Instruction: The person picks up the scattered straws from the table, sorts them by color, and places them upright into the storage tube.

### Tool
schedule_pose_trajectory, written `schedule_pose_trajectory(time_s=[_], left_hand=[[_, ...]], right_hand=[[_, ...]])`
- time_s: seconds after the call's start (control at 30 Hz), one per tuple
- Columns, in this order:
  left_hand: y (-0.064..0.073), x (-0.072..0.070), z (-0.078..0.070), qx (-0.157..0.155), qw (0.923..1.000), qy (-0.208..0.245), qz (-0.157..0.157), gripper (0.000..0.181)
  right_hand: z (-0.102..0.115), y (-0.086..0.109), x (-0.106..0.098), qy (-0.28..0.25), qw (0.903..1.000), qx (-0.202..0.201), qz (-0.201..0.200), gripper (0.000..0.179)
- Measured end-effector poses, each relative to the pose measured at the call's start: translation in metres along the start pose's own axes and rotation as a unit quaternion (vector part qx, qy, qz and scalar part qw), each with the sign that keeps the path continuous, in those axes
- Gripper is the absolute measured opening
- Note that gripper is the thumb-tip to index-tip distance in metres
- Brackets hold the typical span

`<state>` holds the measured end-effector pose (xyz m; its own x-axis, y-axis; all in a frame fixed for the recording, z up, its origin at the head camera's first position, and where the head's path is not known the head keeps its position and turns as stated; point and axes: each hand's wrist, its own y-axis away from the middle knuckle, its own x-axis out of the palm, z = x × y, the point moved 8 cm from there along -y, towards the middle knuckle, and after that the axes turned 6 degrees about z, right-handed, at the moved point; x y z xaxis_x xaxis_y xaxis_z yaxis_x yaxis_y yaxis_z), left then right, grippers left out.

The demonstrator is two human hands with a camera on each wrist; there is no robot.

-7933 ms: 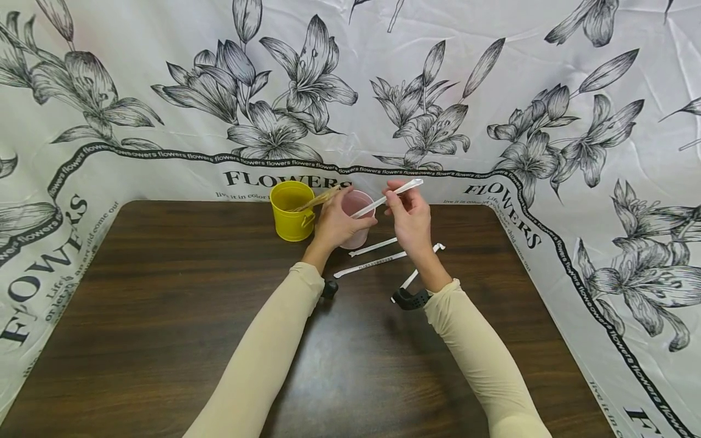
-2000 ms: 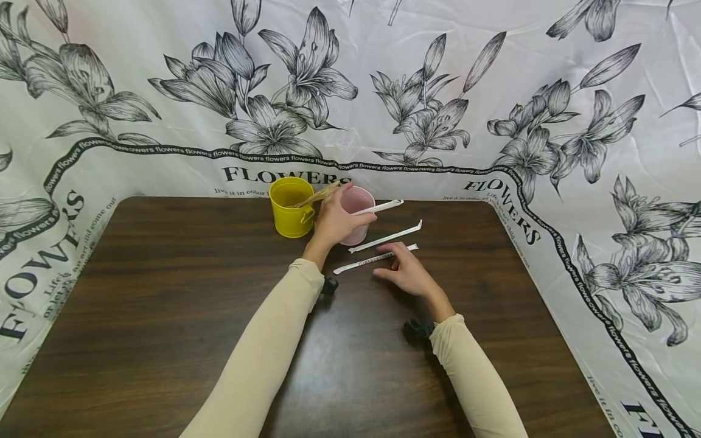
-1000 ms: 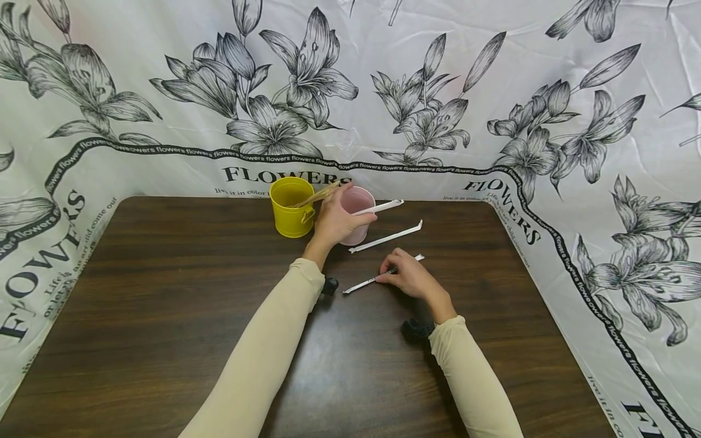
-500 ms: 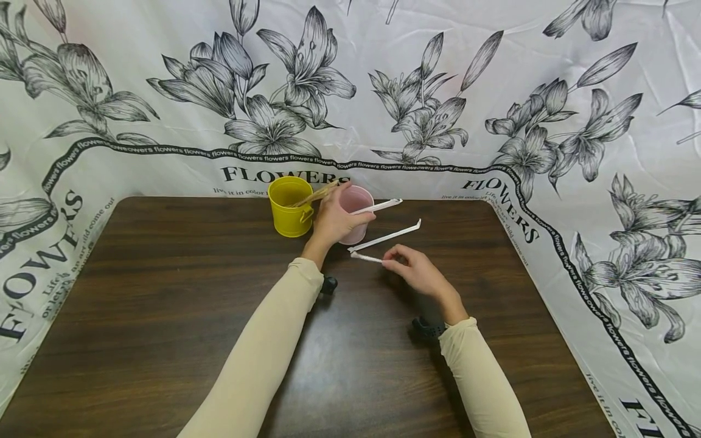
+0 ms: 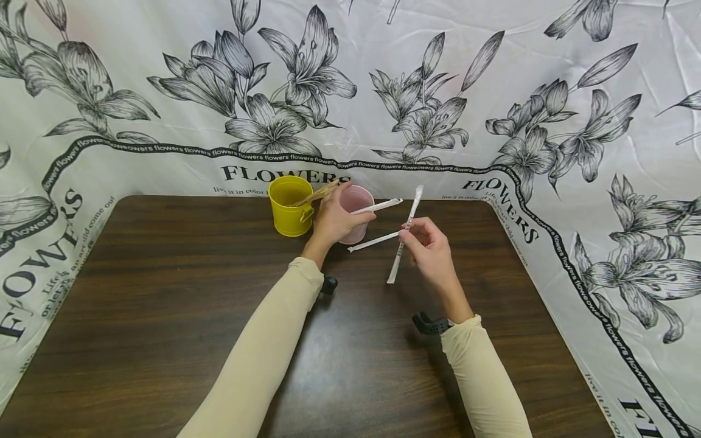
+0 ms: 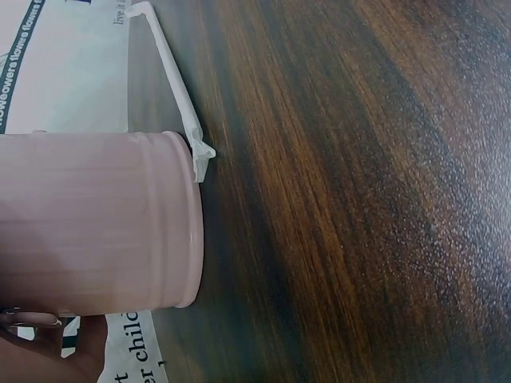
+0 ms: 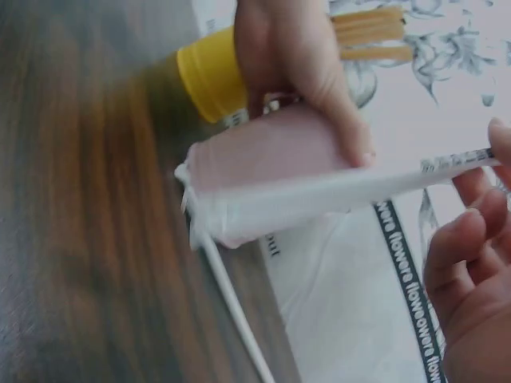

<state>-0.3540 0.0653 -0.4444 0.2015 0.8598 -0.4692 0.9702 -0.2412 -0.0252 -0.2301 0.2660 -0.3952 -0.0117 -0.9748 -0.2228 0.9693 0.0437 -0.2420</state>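
My left hand [image 5: 333, 222] holds a small pink pail [image 5: 358, 235] by its side, thumb at the rim. White paper-wrapped straws [image 5: 386, 206] slant out of that pail to the right. Between thumb and fingers, my right hand [image 5: 434, 250] pinches another wrapped straw [image 5: 414, 204], which has small dark print and stands steeply in the head view. In the right wrist view this held straw [image 7: 319, 194] is blurred and crosses in front of the pink pail [image 7: 255, 155]. One more wrapped straw [image 5: 372, 242] lies on the table close to the pail's base, partly behind the held one.
A yellow pail [image 5: 290, 219] stands left of the pink one, with thin light-brown sticks [image 5: 317, 193] leaning out of it toward my left hand. Behind the dark wooden table [image 5: 191, 292] hangs a white flower-printed cloth [image 5: 372, 134].
My right hand, earlier at the pink pail with a straw, has since pinched the printed straw, lifted it off the table and turned it toward upright. The left hand stays on the pail.
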Motion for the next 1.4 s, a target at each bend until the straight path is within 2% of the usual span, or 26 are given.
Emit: schedule_pose_trajectory(time_s=[0.1, 0.2, 0.3, 0.47, 0.57, 0.67, 0.9, 1.13, 1.23, 1.4], left_hand=[[0.0, -0.001, 0.0, -0.001, 1.0, 0.001, -0.001, 0.104], [-0.001, -0.001, 0.001, -0.002, 1.0, 0.001, -0.001, 0.104], [-0.001, -0.002, 0.001, -0.002, 1.0, 0.002, -0.001, 0.103], [-0.001, -0.002, 0.001, -0.005, 1.0, -0.004, 0.001, 0.102], [-0.001, -0.002, 0.002, -0.006, 1.0, -0.001, 0.004, 0.102], [0.0, -0.002, 0.002, -0.004, 1.0, 0.007, 0.005, 0.102], [0.0, 0.0, 0.001, -0.004, 1.0, 0.007, 0.004, 0.102], [0.001, 0.001, -0.001, 0.0, 1.0, 0.002, 0.005, 0.104], [0.002, 0.0, -0.002, 0.001, 1.0, 0.002, 0.004, 0.105], [0.002, -0.001, -0.002, 0.001, 1.0, 0.003, 0.003, 0.104]], right_hand=[[0.011, -0.003, -0.005, -0.046, 0.9975, -0.039, -0.037, 0.02], [0.022, -0.008, -0.009, -0.09, 0.9908, -0.077, -0.066, 0.013], [0.032, -0.014, -0.012, -0.118, 0.9829, -0.113, -0.086, 0.016], [0.053, -0.027, -0.013, -0.146, 0.9694, -0.165, -0.107, 0.021], [0.06, -0.037, -0.012, -0.145, 0.9666, -0.176, -0.116, 0.021], [0.058, -0.048, -0.009, -0.134, 0.9702, -0.163, -0.118, 0.02], [0.031, -0.071, -0.005, -0.126, 0.9766, -0.122, -0.125, 0.016], [0.011, -0.082, -0.004, -0.107, 0.9831, -0.074, -0.129, 0.019], [0.011, -0.082, -0.003, -0.102, 0.9844, -0.064, -0.128, 0.019], [0.026, -0.076, 0.003, -0.097, 0.9867, -0.059, -0.116, 0.027]])
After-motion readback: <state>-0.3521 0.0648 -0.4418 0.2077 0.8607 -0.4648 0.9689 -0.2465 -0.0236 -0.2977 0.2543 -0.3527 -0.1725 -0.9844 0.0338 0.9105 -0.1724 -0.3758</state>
